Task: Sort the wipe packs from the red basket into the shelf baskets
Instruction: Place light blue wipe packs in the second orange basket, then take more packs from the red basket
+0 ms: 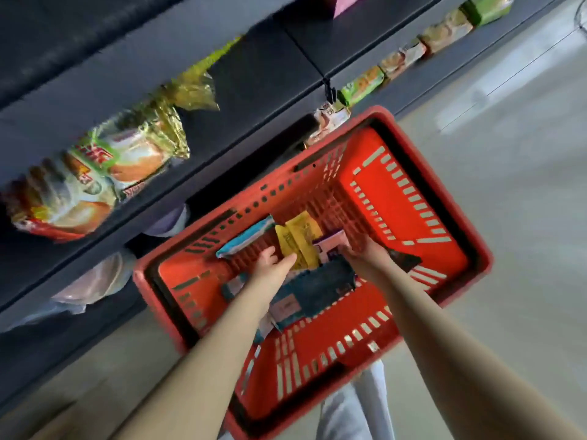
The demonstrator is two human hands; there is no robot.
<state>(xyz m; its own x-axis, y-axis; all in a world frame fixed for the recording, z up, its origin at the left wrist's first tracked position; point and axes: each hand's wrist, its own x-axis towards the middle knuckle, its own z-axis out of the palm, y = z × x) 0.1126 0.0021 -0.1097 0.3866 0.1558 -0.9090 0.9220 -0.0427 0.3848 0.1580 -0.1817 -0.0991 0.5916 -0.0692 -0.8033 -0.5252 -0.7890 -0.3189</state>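
- We see dark shelving (254, 77) run diagonally across the upper left of the frame. It carries large snack bags (95, 179) at the left and smaller green and cream packs (400, 61) toward the upper right.
- The pale floor (524, 154) fills the right side.
- The red basket (444, 198) sits at the centre of the frame, just beside the shelving, and it holds the wipe packs.
- Both our bare forearms reach up from the lower edge into the basket.
- A dark teal pack (324, 287) lies flat in the basket's middle, between our wrists.
- A yellow pack (301, 239) stands tilted above it, with a blue-and-white pack (244, 238) to its left.
- Our left hand (273, 265) is relaxed and spread, its thumb touching the yellow pack.
- Our right hand (365, 254) curls its fingers onto the small purple pack (328, 244), though blur softens the grip.
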